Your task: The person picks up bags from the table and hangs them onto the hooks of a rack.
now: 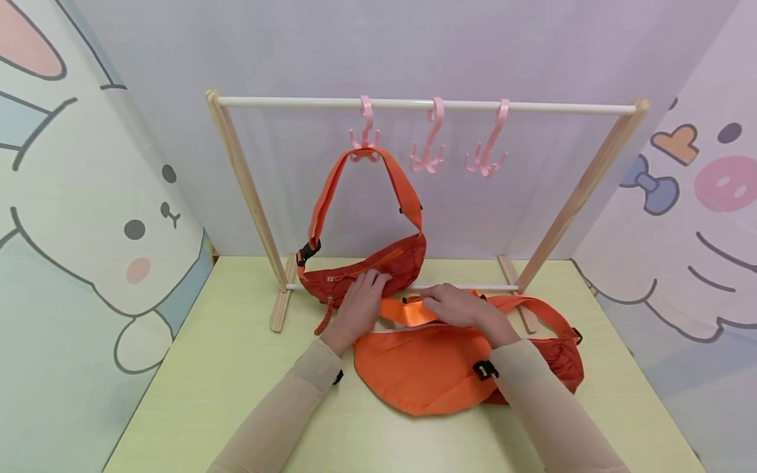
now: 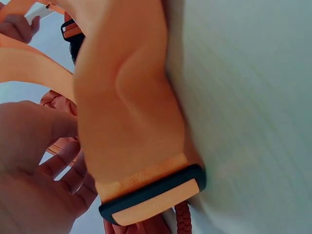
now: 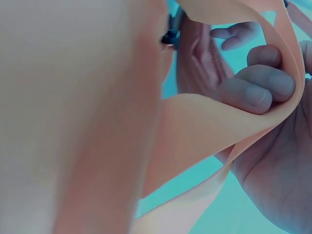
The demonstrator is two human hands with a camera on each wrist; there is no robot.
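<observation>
Orange strap point(image 3: 195, 122) in curled right fingers point(image 3: 251, 97)

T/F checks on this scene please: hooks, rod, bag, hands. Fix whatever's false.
1. Three pink hooks hang from the rod. True.
2. A bag hangs on the rightmost hook. False: the red bag hangs by its strap from the leftmost hook.
3. The right hand has its fingers curled round an orange strap. True.
4. One of the hands is above the rod. False: the left hand and the right hand are both below it.
5. The middle hook carries nothing. True.
</observation>
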